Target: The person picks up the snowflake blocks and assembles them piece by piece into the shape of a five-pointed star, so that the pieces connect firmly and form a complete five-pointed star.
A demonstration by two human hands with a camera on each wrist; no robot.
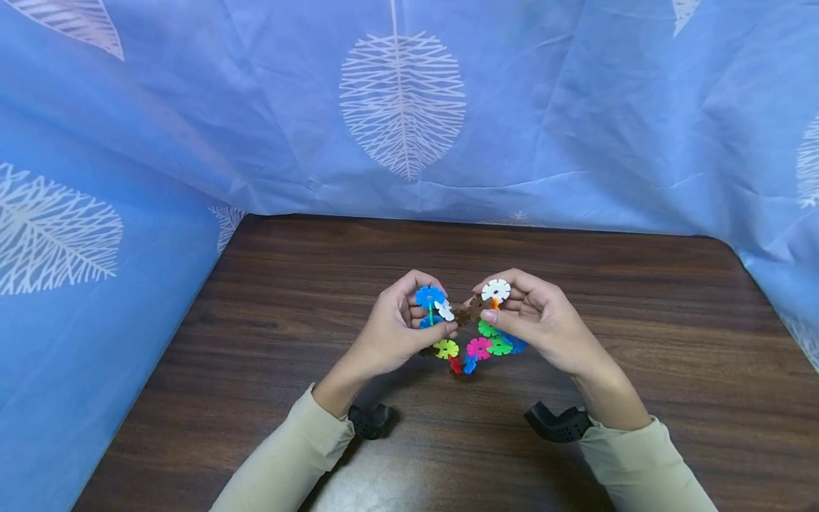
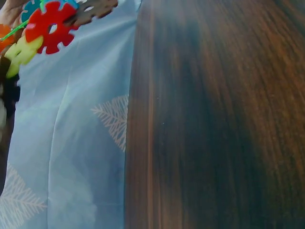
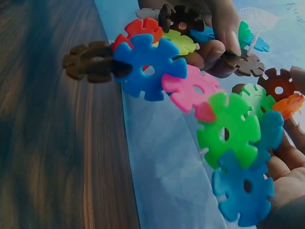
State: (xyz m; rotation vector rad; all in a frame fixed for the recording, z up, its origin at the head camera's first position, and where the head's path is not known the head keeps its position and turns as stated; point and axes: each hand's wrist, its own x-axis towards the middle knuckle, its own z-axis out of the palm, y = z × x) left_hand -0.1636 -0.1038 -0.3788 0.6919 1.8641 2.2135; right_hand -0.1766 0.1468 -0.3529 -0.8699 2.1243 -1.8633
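Observation:
A chain of notched, flower-shaped interlocking discs (image 1: 478, 348) in many colours hangs as a loop between both hands, above the table. My left hand (image 1: 399, 323) grips its left side, near a blue disc (image 1: 430, 296) and a small white one. On the other side my right hand (image 1: 547, 313) pinches it near a white disc (image 1: 495, 291) and an orange piece. Brown discs (image 1: 470, 311) bridge the gap between the fingertips; whether they are joined there I cannot tell. In the right wrist view, pink, green and blue discs (image 3: 149, 68) sag below the hands. The left wrist view catches a red disc (image 2: 52, 27).
A dark wood-grain table (image 1: 288, 284) lies under the hands. Blue cloth with white leaf prints (image 1: 512, 107) hangs along its back and left edges. Black wrist-worn devices (image 1: 558, 423) sit below both wrists, close to the beige sleeves (image 1: 294, 448).

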